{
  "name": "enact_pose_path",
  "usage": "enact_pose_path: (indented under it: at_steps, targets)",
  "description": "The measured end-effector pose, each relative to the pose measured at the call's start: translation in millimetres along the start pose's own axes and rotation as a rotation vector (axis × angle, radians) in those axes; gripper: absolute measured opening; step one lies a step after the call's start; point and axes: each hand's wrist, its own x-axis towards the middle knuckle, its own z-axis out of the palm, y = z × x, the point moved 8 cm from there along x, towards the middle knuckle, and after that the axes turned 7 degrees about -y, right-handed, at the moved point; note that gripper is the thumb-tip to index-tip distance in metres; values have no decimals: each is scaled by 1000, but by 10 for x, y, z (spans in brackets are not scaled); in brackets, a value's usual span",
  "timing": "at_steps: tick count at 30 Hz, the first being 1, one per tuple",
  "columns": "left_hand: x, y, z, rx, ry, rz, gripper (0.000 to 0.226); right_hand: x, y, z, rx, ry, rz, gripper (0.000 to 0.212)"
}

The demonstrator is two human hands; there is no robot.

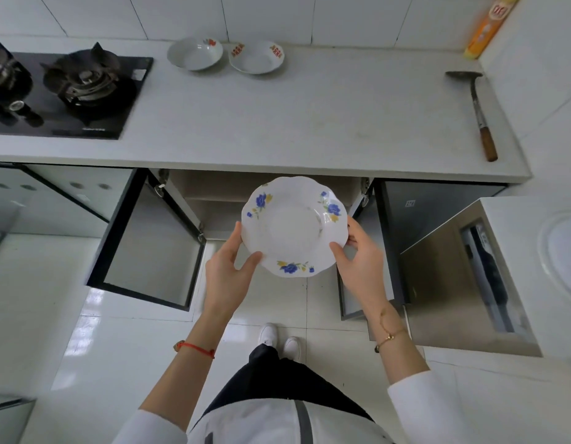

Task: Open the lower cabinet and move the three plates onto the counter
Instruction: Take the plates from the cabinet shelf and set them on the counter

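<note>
Both hands are gripping the third plate (293, 226) now, holding it in the air in front of the open cabinet (213, 200), below the bench (277, 123) edge and above the floor. The left hand (228, 267) is clasping the near-left rim, thumb lying over the top edge and fingers curling underneath; the right hand (361, 254) is doing the same on the right rim, thumb on top, fingers tucked below. The plate is sitting between the two hands, face up and tilting slightly toward the camera, blue flowers showing round its scalloped edge. This looks like glazed ceramic: stiff, moderately light, smooth and likely slippery, and certainly breakable if it is dropping onto that tiled floor. The rim is the sensible place to be holding it, opposite sides pinched, just as it is being held. Two plates (195, 53) (256, 57) are already resting side by side at the back of the bench, near the wall, just right of the stove (63, 91). Both cabinet doors are hanging wide open, so the lift up to the bench is looking clear, and there is plenty of bare surface in front of the other two for setting this one down gently.
</note>
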Motion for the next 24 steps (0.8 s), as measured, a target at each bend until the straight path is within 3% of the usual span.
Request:
enact_pose_path:
  at_steps: [7, 14, 24]
  targets:
    - [46, 100, 33, -52, -20, 40, 66, 11, -88, -87, 40, 30, -17, 63]
    - [253, 218, 84, -124, -29, 70, 67, 270, -100, -143, 32, 4, -49, 54]
    - [1159, 408, 162, -172, -34, 73, 65, 1170, -184, -192, 27, 10, -76, 50]
